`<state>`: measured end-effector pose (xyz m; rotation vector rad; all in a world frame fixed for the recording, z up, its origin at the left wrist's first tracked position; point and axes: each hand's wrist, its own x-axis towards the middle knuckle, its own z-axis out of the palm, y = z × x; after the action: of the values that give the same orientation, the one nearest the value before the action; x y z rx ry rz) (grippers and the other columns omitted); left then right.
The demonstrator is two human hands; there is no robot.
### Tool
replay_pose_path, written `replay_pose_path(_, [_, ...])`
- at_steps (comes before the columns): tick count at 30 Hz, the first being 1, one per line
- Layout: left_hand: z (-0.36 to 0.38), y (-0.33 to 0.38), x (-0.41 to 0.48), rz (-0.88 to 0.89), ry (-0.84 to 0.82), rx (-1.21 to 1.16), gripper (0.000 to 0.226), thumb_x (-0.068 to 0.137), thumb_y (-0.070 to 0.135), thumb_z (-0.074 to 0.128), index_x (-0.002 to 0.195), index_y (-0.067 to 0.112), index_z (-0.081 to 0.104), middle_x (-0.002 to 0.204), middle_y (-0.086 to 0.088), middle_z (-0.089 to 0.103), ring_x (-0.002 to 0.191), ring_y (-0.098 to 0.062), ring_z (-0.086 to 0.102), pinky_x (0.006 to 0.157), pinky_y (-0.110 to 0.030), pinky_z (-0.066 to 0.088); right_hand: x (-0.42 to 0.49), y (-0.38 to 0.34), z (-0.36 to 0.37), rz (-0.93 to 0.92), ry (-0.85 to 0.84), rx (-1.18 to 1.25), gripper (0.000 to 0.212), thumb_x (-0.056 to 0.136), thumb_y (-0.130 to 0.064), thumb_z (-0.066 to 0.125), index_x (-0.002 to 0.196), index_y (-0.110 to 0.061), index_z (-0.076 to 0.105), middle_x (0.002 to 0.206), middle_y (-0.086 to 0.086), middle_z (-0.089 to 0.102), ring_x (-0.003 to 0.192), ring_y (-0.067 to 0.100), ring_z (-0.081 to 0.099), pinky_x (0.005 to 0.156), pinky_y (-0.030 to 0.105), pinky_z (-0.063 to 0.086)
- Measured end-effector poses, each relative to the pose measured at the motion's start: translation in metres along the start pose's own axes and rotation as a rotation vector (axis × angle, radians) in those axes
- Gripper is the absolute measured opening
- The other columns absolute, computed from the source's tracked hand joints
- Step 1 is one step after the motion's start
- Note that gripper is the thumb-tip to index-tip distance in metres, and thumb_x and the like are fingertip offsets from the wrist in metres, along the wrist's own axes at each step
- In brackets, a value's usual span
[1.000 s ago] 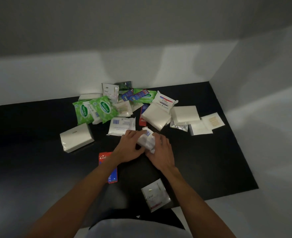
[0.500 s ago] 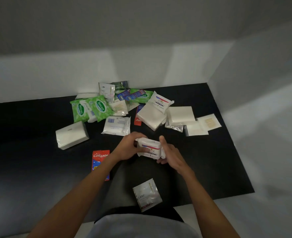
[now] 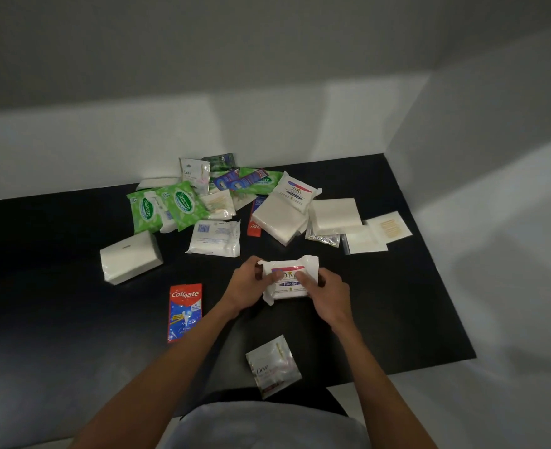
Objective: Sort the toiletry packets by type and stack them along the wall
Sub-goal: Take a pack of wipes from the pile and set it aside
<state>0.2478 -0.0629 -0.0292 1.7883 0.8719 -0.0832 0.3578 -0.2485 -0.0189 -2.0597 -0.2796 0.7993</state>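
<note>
We hold a white Dove pack [image 3: 288, 281] between both hands, over the black tabletop [image 3: 397, 303]: our left hand [image 3: 246, 286] grips its left end and our right hand [image 3: 329, 293] its right end, thumbs on the label. We judge this the identifying step, with sorting barely begun, since the heap [image 3: 222, 205] beyond the hands lies mixed near the wall [image 3: 267, 124]. Next, it likely needs carrying forward to its twin [image 3: 295, 191], beyond the right hand.
</note>
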Motion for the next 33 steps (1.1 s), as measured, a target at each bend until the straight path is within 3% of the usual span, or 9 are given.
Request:
replay_pose_path(4, [0.015, -0.003, -0.002, -0.016, 0.055, 0.086, 0.040, 0.089, 0.051, 0.080, 0.111, 0.020, 0.067, 0.099, 0.005, 0.075, 0.093, -0.009, 0.072, 0.081, -0.028, 0.060, -0.004, 0.009, 0.000, -0.001, 0.052, -0.054, 0.026, 0.095, -0.050, 0.074, 0.101, -0.024, 0.072, 0.100, -0.009, 0.075, 0.088, 0.002, 0.072, 0.069, 0.015, 0.052])
replay_pose_path(8, [0.031, -0.003, -0.002, 0.001, 0.056, 0.127, 0.046, 0.087, 0.051, 0.081, 0.117, 0.018, 0.067, 0.104, 0.005, 0.074, 0.094, -0.007, 0.070, 0.079, -0.021, 0.056, -0.009, 0.019, -0.004, -0.021, 0.115, -0.109, 0.026, 0.097, -0.044, 0.075, 0.084, -0.025, 0.065, 0.093, -0.005, 0.071, 0.082, 0.004, 0.068, 0.065, 0.014, 0.046])
replay_pose_path(11, [0.043, -0.005, -0.004, 0.013, 0.058, 0.097, 0.047, 0.087, 0.042, 0.084, 0.122, 0.017, 0.063, 0.112, 0.003, 0.072, 0.098, -0.006, 0.070, 0.079, -0.017, 0.055, -0.011, 0.030, -0.007, -0.033, 0.134, -0.113, 0.025, 0.097, -0.046, 0.074, 0.086, -0.025, 0.066, 0.095, -0.004, 0.071, 0.084, 0.005, 0.069, 0.066, 0.016, 0.050])
replay_pose_path(16, [0.050, -0.006, -0.004, 0.076, 0.076, 0.190, 0.043, 0.087, 0.042, 0.084, 0.120, 0.020, 0.069, 0.120, 0.002, 0.063, 0.101, -0.010, 0.067, 0.091, -0.027, 0.059, -0.012, 0.041, -0.010, -0.024, 0.129, -0.134, 0.026, 0.097, -0.052, 0.071, 0.093, -0.027, 0.063, 0.101, -0.004, 0.069, 0.091, 0.007, 0.070, 0.069, 0.020, 0.055])
replay_pose_path(20, [0.045, -0.012, -0.004, 0.114, 0.056, 0.193, 0.039, 0.090, 0.040, 0.082, 0.121, 0.018, 0.072, 0.117, 0.001, 0.071, 0.091, -0.003, 0.068, 0.076, -0.012, 0.052, -0.010, 0.040, -0.011, -0.010, 0.068, -0.159, 0.025, 0.101, -0.049, 0.067, 0.095, -0.026, 0.060, 0.108, -0.002, 0.070, 0.091, 0.005, 0.071, 0.065, 0.017, 0.055])
replay_pose_path(27, [0.035, -0.014, -0.007, 0.126, 0.024, 0.163, 0.048, 0.098, 0.030, 0.074, 0.142, 0.016, 0.060, 0.123, -0.008, 0.074, 0.106, -0.012, 0.071, 0.093, -0.026, 0.058, -0.013, 0.034, -0.008, 0.062, 0.099, -0.192, 0.048, 0.101, -0.050, 0.065, 0.138, -0.029, 0.046, 0.136, 0.003, 0.065, 0.115, 0.017, 0.070, 0.089, 0.039, 0.065])
replay_pose_path(30, [0.025, -0.018, -0.011, 0.149, 0.031, 0.201, 0.042, 0.101, 0.025, 0.070, 0.141, 0.016, 0.059, 0.121, -0.007, 0.074, 0.104, -0.010, 0.071, 0.091, -0.022, 0.056, -0.020, 0.030, -0.003, -0.018, 0.213, -0.388, 0.057, 0.101, -0.050, 0.065, 0.148, -0.027, 0.042, 0.148, 0.004, 0.051, 0.133, 0.021, 0.055, 0.102, 0.040, 0.057])
replay_pose_path(33, [0.007, -0.024, -0.021, 0.200, 0.033, 0.262, 0.037, 0.101, 0.019, 0.069, 0.138, 0.018, 0.060, 0.118, -0.001, 0.073, 0.097, -0.003, 0.067, 0.093, -0.022, 0.056, -0.031, 0.024, 0.001, -0.185, 0.309, -0.466, 0.055, 0.099, -0.041, 0.071, 0.145, -0.024, 0.048, 0.153, 0.003, 0.044, 0.138, 0.022, 0.048, 0.108, 0.040, 0.053])
